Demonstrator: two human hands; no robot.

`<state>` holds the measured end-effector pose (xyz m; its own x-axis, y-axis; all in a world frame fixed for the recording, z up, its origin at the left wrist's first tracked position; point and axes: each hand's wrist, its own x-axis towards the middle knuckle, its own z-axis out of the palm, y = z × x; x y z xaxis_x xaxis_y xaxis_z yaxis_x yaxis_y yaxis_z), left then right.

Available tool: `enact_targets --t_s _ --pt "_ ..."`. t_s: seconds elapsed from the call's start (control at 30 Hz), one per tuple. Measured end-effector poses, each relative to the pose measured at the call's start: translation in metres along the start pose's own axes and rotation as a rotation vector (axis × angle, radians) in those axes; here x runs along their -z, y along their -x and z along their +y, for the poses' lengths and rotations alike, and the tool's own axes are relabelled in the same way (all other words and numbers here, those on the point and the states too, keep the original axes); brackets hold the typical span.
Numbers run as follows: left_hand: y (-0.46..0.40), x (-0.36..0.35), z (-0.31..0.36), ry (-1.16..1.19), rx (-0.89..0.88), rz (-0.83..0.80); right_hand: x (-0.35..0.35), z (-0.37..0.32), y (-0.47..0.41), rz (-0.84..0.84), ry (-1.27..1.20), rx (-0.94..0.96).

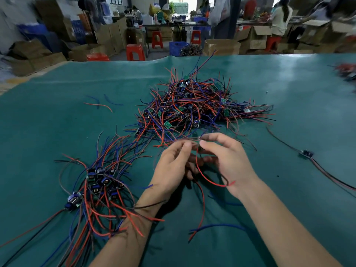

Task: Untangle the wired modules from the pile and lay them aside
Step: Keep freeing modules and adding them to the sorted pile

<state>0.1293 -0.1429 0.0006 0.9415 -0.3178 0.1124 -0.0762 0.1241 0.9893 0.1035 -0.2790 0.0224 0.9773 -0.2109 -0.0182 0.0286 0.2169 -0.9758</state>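
From the head camera, looking down over the work: the big tangled pile of small green-and-blue circuit modules with red, blue and black wire leads (200,106) sits in the middle of the table, just beyond the person's hands. The left hand (173,166) and the right hand (229,160) are raised close together in front of it, each with thumb and forefinger pinched on thin leads at the near edge of the pile. A loose red wire loop (208,176) hangs between the palms and curls toward the right wrist. Whether a module body sits inside the hands I cannot tell; the fingers hide it.

These look like light things, the boards hardly weighing more than their leads. The wires are soft and springy, so I'd expect them to snag on each other and drag neighbours along if pulled hard. The solder joints where lead meets board are probably the weak spot. Holding the small board itself, or the lead close to it, and teasing it out slowly seems the safer grip.

To the left lies the sorted bunch of modules with their leads fanned out (100,187), touching the left forearm. One single module on a long dark lead (306,153) rests well apart on the right.

The table is covered by a smooth teal sheet (57,122), slightly glossy, so parts may slide easily. Beyond its far edge are red plastic stools (135,52), brown cardboard boxes (221,47) and people working at benches, all blurred.
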Motion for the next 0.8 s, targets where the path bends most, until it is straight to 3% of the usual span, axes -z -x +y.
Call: enact_targets --t_s 0.13,0.33,0.53,0.8 --pt "0.001 0.003 -0.001 -0.038 0.009 -0.03 -0.001 0.009 -0.002 0.007 0.063 0.101" --pt "0.0 0.006 -0.005 -0.043 0.008 -0.016 0.009 0.012 -0.009 0.031 0.078 0.056" --pt "-0.001 0.007 -0.007 -0.084 -0.008 0.014 0.028 0.003 -0.011 -0.164 0.196 0.046" --pt "0.001 0.005 -0.004 -0.083 0.035 -0.042 0.039 -0.001 -0.014 -0.32 0.178 -0.023"
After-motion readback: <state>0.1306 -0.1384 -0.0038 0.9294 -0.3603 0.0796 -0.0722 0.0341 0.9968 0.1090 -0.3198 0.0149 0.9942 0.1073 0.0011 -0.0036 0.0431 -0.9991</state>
